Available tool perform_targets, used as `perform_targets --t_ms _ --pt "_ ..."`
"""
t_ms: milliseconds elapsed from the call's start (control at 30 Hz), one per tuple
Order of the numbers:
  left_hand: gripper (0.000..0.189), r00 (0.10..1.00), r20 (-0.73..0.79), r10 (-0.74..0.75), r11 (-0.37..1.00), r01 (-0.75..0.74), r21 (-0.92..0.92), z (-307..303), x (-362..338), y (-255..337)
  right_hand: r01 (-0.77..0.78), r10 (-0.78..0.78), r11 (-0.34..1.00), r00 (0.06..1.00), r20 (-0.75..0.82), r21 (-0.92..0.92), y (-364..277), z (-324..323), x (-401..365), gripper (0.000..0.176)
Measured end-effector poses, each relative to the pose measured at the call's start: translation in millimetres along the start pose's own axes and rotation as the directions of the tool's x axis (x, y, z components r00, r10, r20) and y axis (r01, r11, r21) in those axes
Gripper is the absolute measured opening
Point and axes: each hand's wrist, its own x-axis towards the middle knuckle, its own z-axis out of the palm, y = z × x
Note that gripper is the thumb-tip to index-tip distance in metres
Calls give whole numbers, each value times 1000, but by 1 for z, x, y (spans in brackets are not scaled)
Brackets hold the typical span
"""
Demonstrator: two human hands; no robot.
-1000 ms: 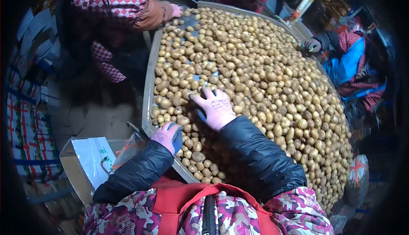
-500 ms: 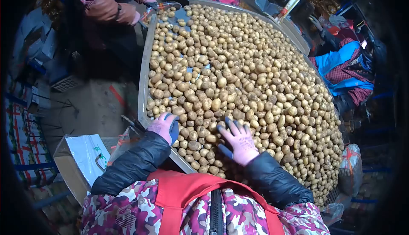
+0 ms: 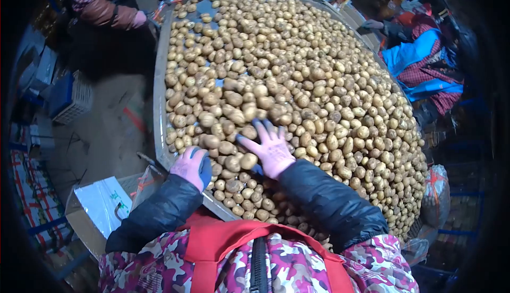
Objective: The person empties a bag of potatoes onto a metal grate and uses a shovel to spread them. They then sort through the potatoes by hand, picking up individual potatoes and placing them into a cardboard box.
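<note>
A wide heap of small, dirt-marked potatoes (image 3: 319, 80) covers a metal-edged sorting table (image 3: 160, 107) in front of me. My right hand (image 3: 272, 153), in a pink glove with dark blue fingertips, lies among the potatoes with its fingers spread. The potatoes just ahead of it are blurred by motion. At the table's near left rim, my left hand (image 3: 190, 168), gloved alike, rests against the nearest potatoes. Its fingers are loosely bent and partly hidden, with no potato visibly gripped.
A person in brown sleeves (image 3: 114, 16) stands at the far left corner. Another person, in a blue apron (image 3: 414, 59), is along the right side. An open carton (image 3: 87, 213) stands at my left, and a clear plastic bag (image 3: 436, 197) is at the right.
My right hand has moved forward and left across the heap, and potatoes near it have shifted. My left hand stays by the rim. The whole view has shifted somewhat.
</note>
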Motion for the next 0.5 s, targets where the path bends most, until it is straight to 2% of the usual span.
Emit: perform_targets --t_ms 67,133,167,200,267,300,333,400,467,500 --pt "29 1000 -15 14 1000 -14 0 -2 1 4 51 -54 997 997 -51 -58 12 9 28 66" --pt "29 1000 18 -1 1000 1 24 -9 1 12 17 -21 999 991 -135 -27 26 7 60 63" --pt "28 1000 -4 7 1000 -7 29 -6 2 11 5 -18 997 984 -176 -71 32 6 75 63" --pt "27 1000 -24 13 999 -12 36 -3 2 8 -36 36 999 984 -174 2 38 6 88 57" --pt "26 1000 -19 11 999 -10 46 -6 4 10 -29 12 985 995 -99 -167 55 8 117 50" --pt "25 999 -44 31 999 -29 34 -5 4 9 -2 -13 991 994 -105 -137 61 8 121 46" --pt "24 997 -67 46 999 -45 17 -3 3 9 39 -74 976 984 -160 -212 70 0 126 47" --pt "23 998 -59 14 1000 -14 -6 2 3 9 -52 28 992 981 -193 -119 83 -15 132 50" --pt "24 998 -67 0 1000 0 5 4 2 6 -140 113 983 972 -208 -120 111 -23 136 58" --pt "26 997 -69 23 1000 -22 23 0 2 8 -138 92 981 949 -303 -134 130 -29 132 62"
